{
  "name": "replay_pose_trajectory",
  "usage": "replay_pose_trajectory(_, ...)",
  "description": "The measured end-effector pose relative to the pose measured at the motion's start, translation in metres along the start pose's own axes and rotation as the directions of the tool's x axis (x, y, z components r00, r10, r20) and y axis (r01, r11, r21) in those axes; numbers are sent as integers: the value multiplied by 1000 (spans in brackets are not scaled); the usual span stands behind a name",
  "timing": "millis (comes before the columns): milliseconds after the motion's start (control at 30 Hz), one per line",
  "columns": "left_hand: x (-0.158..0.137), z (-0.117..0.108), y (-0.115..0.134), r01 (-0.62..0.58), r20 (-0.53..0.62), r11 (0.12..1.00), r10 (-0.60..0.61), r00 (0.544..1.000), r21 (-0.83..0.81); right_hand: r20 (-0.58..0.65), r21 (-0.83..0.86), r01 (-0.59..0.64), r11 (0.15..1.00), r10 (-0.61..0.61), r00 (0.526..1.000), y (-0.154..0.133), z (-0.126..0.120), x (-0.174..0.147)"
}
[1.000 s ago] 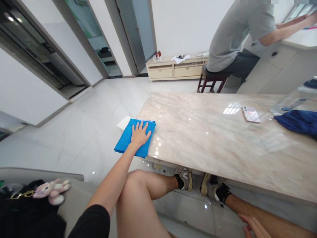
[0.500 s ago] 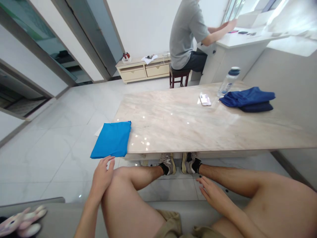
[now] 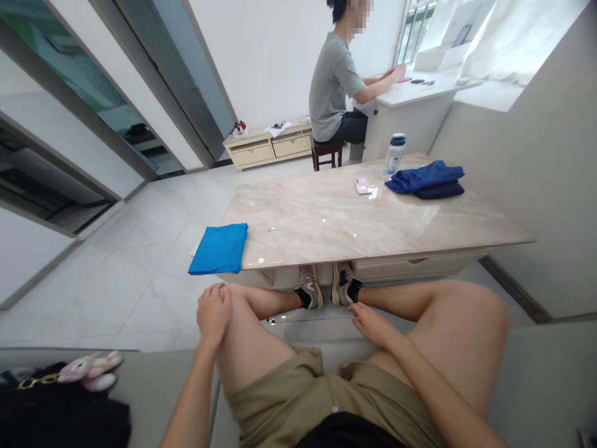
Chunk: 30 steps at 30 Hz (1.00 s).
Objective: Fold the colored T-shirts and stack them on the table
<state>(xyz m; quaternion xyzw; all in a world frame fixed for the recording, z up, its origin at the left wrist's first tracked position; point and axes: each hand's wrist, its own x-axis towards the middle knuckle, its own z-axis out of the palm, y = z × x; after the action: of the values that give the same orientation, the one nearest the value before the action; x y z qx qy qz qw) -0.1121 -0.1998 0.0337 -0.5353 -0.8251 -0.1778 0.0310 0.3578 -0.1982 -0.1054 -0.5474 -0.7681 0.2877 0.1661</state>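
Observation:
My left hand (image 3: 214, 314) lies over my left knee, fingers draped on it and holding nothing. Between my legs hangs my right hand (image 3: 372, 325), its forearm against my right thigh, with the fingers loosely stretched and empty. Just beyond my left hand, apart from it, a folded bright blue cloth (image 3: 219, 249) lies at the near left corner of the marble-topped table (image 3: 303, 218), partly past the edge. Farther back on the right are a crumpled dark blue cloth (image 3: 426, 179), a clear water bottle (image 3: 394, 155) with a blue cap, and a pale pink phone (image 3: 361, 185).
Behind the table a person in a grey shirt (image 3: 331, 93) sits on a dark stool (image 3: 326, 154) at a white desk (image 3: 410, 102). A low cabinet (image 3: 254, 154) stands by the wall. Beside me on the sofa lie a plush toy (image 3: 88, 370) and black fabric (image 3: 60, 410).
The view has shifted, bringing more of my lap into sight. My left hand has moved from beside the bright blue cloth onto my knee. The things on the table have stayed put.

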Motion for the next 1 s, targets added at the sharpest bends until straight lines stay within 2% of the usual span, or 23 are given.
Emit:
replay_pose_trajectory(133, -23, 1, 5, -24, -79, 999, 26, 997, 25, 185, -13, 3, 1000, 0, 983, -6, 8, 1)
replay_pose_trajectory(233, -41, 2, 9, -46, -127, 999, 49, 991, 29, 229, -15, 22, 1000, -18, 973, -10, 13, -1)
replay_pose_trajectory(500, -68, 8, 10, -68, -163, 991, 86, 983, 114, 228, -4, 23, 1000, -22, 973, -11, 16, -4)
replay_pose_trajectory(700, -73, 11, 3, -56, -160, 984, 83, 984, 168, 218, 24, 30, 999, -34, 975, -9, 15, -4)
replay_pose_trajectory(1000, -76, 11, -10, -22, -161, 988, 47, 986, 155, 197, 26, 43, 999, -47, 979, -6, 17, -4)
